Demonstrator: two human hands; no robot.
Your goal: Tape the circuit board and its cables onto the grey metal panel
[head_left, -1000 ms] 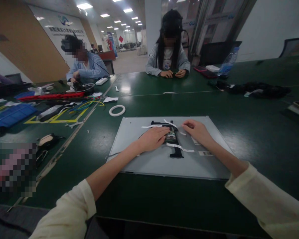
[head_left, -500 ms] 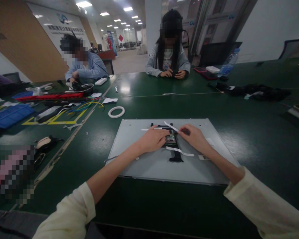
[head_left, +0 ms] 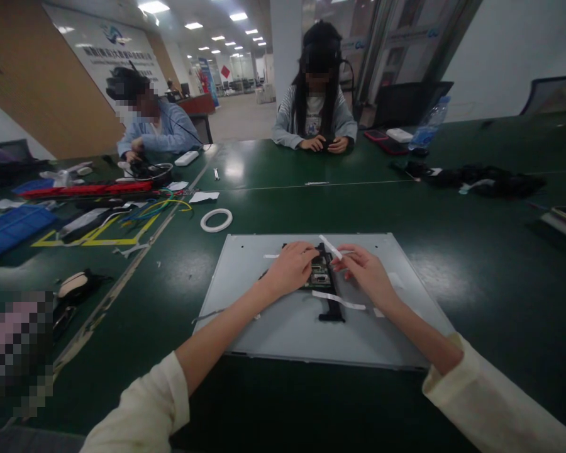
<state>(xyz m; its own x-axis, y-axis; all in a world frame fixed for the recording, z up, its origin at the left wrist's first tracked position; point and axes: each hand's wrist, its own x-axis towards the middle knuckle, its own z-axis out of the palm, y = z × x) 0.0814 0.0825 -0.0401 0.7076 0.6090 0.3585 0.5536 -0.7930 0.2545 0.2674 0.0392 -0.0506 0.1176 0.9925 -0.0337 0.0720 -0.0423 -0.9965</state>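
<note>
A flat grey panel, like the back of a screen, lies on the green table in front of me. A black bracket with a green circuit board sits at its middle. My left hand rests over the board's left side, fingers stretched across it and fingertips on its upper part. My right hand pinches the lower end of a short white tape strip just above the bracket's upper right. A second white strip crosses the bracket lower down. Part of the board is hidden under my left hand.
A white tape roll lies beyond the panel's left corner. Small wrenches, a blue tray, cables and a computer mouse are on the left. Two people sit across the table. A water bottle and black cloth-like bundle are on the right.
My right hand has lifted slightly and turned, with the tape strip's end still pinched. My left fingers have drawn up a little on the board. The whole view has shifted slightly.
</note>
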